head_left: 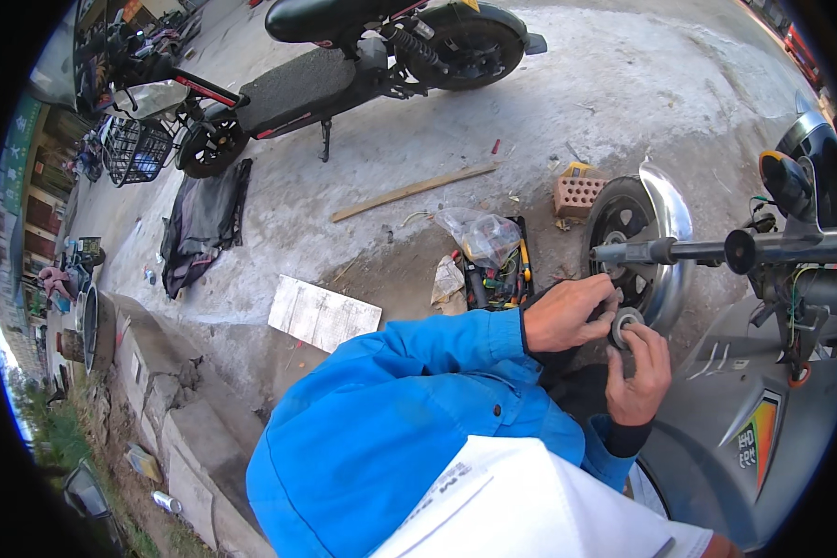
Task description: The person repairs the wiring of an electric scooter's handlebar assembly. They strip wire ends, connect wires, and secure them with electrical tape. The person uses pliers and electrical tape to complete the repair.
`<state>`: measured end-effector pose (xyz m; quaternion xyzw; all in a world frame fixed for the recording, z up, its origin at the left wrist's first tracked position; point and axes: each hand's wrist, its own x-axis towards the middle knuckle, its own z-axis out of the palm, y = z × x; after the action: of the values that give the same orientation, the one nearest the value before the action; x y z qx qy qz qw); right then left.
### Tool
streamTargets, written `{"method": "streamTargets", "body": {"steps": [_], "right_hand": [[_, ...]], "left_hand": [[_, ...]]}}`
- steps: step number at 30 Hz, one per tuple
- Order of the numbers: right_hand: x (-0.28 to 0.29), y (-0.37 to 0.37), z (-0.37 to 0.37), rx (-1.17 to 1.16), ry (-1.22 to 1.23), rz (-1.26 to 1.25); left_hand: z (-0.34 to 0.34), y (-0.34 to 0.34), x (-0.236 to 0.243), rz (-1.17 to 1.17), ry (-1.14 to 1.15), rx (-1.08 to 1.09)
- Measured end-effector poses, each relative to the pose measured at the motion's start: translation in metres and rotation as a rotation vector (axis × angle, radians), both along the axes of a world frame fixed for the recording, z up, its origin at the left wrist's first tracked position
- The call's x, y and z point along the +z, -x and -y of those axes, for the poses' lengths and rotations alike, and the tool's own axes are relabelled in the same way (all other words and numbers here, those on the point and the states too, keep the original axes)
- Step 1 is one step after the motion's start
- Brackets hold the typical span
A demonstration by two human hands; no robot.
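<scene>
Both hands meet just near of the grey scooter's bare black handlebar tube [707, 249], at the right of the scene. The left hand [567, 314] and the right hand [638, 370] together pinch a small roll of black tape [626, 323], fingers closed around it from either side. Just beyond the roll stands the scooter's front wheel with its chrome mudguard [671, 216]. Farther left on the concrete lie an open black toolbox [498, 279] under a clear plastic bag [482, 234], a red perforated brick [578, 194] and a flat sheet of cardboard [324, 313].
</scene>
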<state>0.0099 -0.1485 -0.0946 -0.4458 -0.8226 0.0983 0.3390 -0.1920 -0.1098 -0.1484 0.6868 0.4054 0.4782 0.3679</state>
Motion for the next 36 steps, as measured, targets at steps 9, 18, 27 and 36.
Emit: {"method": "streamTargets", "body": {"steps": [9, 18, 27, 36], "right_hand": [[-0.005, -0.003, -0.006, 0.052, 0.136, -0.247], [-0.045, -0.009, -0.002, 0.07, 0.382, -0.832], [-0.065, -0.028, -0.007, 0.22, 0.552, -1.345], [-0.041, -0.025, -0.015, 0.14, 0.467, -1.25]], "left_hand": [[0.002, 0.007, -0.004, 0.42, 0.558, -0.249], [0.017, 0.012, -0.014, 0.907, 0.78, -0.498], [0.024, 0.006, -0.006, 1.116, 0.813, -0.584], [-0.011, -0.006, 0.017, 1.207, 0.675, -0.612]]}}
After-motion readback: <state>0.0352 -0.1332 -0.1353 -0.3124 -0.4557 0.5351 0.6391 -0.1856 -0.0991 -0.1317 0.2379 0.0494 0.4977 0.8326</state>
